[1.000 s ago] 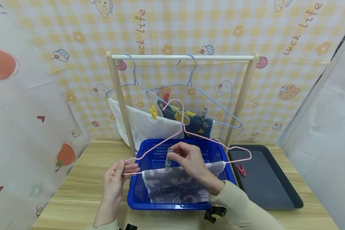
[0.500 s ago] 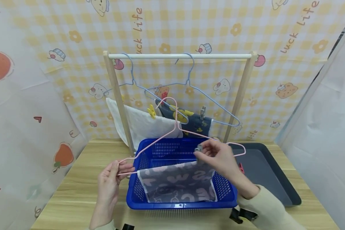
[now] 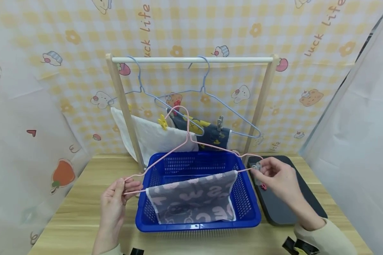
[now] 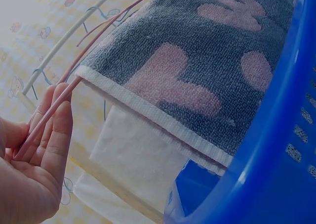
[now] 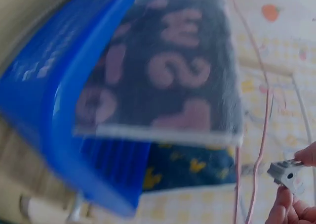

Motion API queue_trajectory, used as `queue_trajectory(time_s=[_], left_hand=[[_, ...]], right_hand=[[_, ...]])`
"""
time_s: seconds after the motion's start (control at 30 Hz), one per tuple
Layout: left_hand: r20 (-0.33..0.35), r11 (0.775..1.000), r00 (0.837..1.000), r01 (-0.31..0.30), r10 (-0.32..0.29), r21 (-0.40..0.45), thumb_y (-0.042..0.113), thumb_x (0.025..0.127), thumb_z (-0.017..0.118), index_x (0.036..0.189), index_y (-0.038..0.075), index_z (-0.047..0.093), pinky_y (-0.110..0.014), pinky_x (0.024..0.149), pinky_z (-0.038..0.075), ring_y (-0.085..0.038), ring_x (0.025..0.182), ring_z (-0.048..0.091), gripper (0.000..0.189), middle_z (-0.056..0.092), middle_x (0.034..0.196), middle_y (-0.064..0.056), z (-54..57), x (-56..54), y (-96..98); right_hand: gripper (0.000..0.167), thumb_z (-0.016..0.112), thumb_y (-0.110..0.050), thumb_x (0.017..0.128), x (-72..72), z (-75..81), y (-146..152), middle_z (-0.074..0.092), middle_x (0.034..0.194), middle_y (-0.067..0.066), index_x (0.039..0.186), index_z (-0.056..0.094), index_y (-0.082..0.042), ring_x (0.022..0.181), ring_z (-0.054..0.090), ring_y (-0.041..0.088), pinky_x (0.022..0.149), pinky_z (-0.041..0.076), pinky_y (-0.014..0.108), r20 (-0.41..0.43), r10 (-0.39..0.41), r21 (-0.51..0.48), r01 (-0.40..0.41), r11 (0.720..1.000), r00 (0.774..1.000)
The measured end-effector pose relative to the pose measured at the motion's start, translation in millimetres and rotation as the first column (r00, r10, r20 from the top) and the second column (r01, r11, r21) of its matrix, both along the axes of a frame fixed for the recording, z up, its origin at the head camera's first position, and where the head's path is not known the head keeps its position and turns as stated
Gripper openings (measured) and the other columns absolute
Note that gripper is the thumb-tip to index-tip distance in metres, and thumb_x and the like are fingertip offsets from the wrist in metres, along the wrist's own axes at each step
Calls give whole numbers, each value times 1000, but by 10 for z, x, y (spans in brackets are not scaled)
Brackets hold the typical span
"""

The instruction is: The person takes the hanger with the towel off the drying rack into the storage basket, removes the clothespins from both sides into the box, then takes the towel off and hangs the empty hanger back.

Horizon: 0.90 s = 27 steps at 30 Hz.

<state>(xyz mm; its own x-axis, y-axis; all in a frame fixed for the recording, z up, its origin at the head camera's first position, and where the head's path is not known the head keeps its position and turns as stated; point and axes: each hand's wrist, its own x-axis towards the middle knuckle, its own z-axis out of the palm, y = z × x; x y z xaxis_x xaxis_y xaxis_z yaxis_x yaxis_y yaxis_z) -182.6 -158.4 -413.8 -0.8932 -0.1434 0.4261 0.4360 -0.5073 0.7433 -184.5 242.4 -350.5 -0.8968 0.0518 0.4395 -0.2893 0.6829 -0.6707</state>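
My left hand (image 3: 114, 198) grips the left end of a pink wire hanger (image 3: 166, 156), its thumb and fingers around the wire. Over the hanger's lower bar drapes a grey towel (image 3: 193, 198) with pink letters, hanging down into a blue basket (image 3: 196, 227). At the hanger's right end, my right hand (image 3: 281, 181) pinches a grey clothespin (image 5: 288, 174) between thumb and fingers. The clothespin is beside the wire, right of the towel's edge; whether it touches the wire cannot be told. In the left wrist view, the towel's white hem (image 4: 153, 112) lies just beyond my fingers.
Behind the basket stands a rack with a white rail (image 3: 166, 60) and two blue hangers. They carry a white towel (image 3: 153, 136) with yellow clothespins and a dark towel (image 3: 215, 138) with red and grey ones. A dark tray (image 3: 281, 216) holds a red clothespin (image 3: 263, 186).
My right hand has moved right with the clothespin, from above the towel's left part to past its right edge. The towel's right side and the hanger's right end now sit slightly higher.
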Motion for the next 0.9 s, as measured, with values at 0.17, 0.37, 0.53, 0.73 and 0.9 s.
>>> queue_trajectory(time_s=[0.17, 0.37, 0.53, 0.73, 0.9], left_hand=[[12, 1000, 1000, -19, 19, -5, 9, 101, 39, 94, -3, 64, -25, 67, 56, -19, 73, 70, 29, 71, 82, -12, 4, -10, -5], [-5, 1000, 1000, -14, 14, -17, 9, 101, 38, 95, -3, 64, -26, 67, 56, -19, 73, 70, 29, 71, 82, -12, 7, -18, -6], [-24, 1000, 1000, -16, 15, -17, 8, 101, 38, 94, -2, 65, -26, 67, 57, -19, 73, 70, 30, 71, 82, -12, 19, -12, 4], [-23, 999, 1000, -19, 19, -31, 7, 101, 38, 94, -2, 65, -26, 67, 56, -19, 73, 70, 30, 71, 81, -12, 35, -5, 24], [-29, 999, 1000, 3, -4, -51, 6, 102, 36, 95, -2, 65, -26, 68, 56, -19, 74, 70, 31, 71, 82, -12, 40, -5, 54]], right_hand=[[22, 77, -19, 77, -93, -145, 256, 56, 65, 0, 82, 62, -3, 54, 47, 5, 42, 38, 22, 65, -104, 119, 95, 988, 993], [25, 72, -23, 82, -327, -379, 548, 59, 64, 1, 81, 63, 0, 54, 48, 13, 45, 39, 25, 257, -139, 151, 102, 983, 956], [29, 70, -26, 83, -582, -575, 729, 59, 65, 3, 77, 61, 1, 57, 51, 16, 48, 42, 28, 373, -175, 228, 92, 969, 911], [36, 70, -21, 81, -849, -888, 897, 42, 52, -3, 56, 46, -10, 48, 40, 13, 44, 33, 26, 517, -242, 274, 108, 955, 821], [33, 67, -18, 81, -956, -1086, 1022, 42, 53, 0, 56, 49, -8, 48, 41, 15, 44, 34, 27, 587, -259, 302, 89, 949, 767]])
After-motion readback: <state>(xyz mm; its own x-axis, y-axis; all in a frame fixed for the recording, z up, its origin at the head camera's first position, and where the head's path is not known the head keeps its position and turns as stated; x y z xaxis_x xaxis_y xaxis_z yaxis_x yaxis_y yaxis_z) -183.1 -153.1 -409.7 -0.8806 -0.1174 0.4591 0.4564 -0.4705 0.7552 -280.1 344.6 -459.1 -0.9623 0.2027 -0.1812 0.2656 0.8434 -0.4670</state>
